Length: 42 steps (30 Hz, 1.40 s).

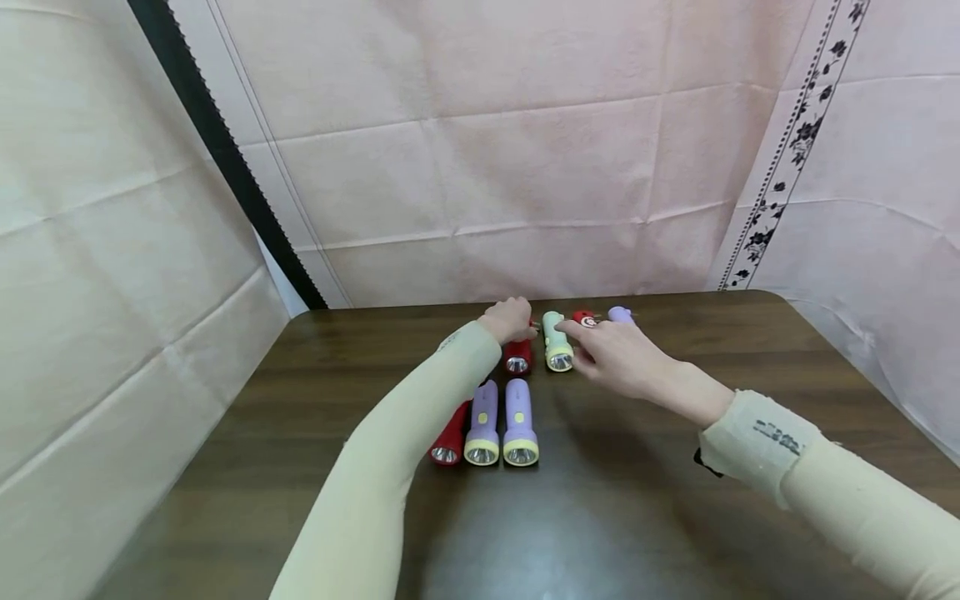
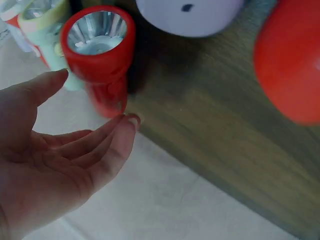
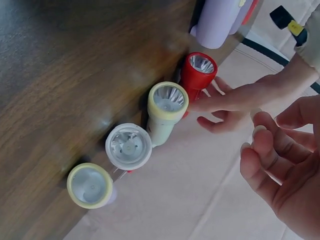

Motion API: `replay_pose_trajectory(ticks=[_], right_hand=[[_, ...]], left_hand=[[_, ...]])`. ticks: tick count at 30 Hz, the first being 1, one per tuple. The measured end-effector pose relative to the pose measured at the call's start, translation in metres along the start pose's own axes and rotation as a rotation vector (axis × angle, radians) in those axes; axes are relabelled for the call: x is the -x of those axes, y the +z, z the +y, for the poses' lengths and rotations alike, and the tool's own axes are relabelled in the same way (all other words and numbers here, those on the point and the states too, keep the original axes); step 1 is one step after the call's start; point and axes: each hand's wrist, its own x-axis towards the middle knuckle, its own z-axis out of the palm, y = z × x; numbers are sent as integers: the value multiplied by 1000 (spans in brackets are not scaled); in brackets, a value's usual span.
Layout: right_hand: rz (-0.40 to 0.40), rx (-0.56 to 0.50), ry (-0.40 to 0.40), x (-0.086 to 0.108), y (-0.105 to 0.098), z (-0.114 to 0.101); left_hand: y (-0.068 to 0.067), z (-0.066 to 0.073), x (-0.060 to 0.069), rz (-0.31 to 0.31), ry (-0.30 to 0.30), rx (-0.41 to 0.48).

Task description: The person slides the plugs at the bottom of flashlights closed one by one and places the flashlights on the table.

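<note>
A red flashlight lies in the back row, lens toward me, with my left hand at its far end. In the left wrist view, the left fingertips are at the red flashlight's narrow end, the thumb apart from them; whether they touch it I cannot tell. To its right lies a mint flashlight with a yellow rim. My right hand hovers beside that one, fingers loosely bent and holding nothing in the right wrist view. Partly behind it are another red flashlight and a purple one.
Nearer to me a front row holds a red flashlight, partly under my left sleeve, and two purple flashlights with yellow rims. The brown wooden table ends at a pale cloth backdrop behind the back row.
</note>
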Motion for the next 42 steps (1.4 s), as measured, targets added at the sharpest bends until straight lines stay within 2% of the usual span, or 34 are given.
replay_pose_trajectory(ticks=[8, 12, 14, 24, 30, 35, 42], right_hand=[[11, -11, 23, 5, -1, 4], [-14, -27, 48, 11, -1, 7], [-18, -31, 53, 12, -1, 7], [3, -3, 55, 7, -6, 4], [7, -5, 43, 2, -13, 0], [20, 1, 22, -2, -13, -3], [-5, -25, 9, -6, -12, -8]], left_hand=[[16, 8, -25, -59, -129, 61], [19, 8, -28, -40, -156, 98], [17, 4, -24, -13, -153, 116], [-10, -20, 5, 165, -55, 266], [-21, -27, 22, 225, -17, 338], [-25, -29, 34, 269, 67, 355], [-27, -29, 51, 322, 190, 315]])
